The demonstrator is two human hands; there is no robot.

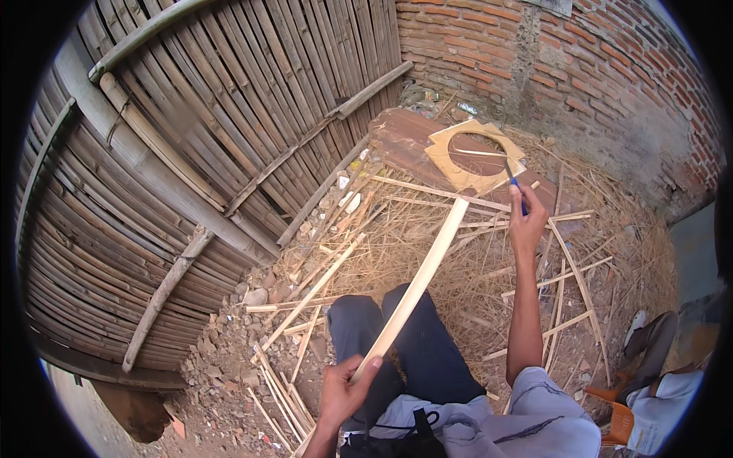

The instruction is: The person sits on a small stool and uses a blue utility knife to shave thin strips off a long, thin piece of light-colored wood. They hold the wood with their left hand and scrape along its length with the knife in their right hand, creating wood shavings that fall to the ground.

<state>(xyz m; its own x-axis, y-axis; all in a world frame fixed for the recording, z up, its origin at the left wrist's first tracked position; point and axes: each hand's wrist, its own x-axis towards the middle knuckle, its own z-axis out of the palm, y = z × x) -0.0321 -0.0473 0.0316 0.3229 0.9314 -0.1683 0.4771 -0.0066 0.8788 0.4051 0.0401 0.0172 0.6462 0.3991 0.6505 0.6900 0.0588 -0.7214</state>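
Observation:
My left hand [345, 388] is closed round the lower end of a long, pale, flat bamboo strip [424, 276]. The strip slants up and away over my knees, its far end near the cardboard. In my right hand [528, 220] is a knife [515, 182] with a blue handle, its thin blade pointing away from me. The blade tip is at the edge of a tan cardboard piece [452, 172] with a large round hole. Whether blade and cardboard touch, I cannot tell. Beneath the cardboard lies a brown board [401, 145]. A thin pale sliver [475, 153] crosses the hole.
Shavings [412, 229] and several loose bamboo strips [328, 278] cover the ground around my legs. A bamboo slat wall [252, 99] stands left, a brick wall [458, 46] ahead. Stones [256, 296] line the left side. Another person's leg [653, 343] and an orange chair [618, 420] are at right.

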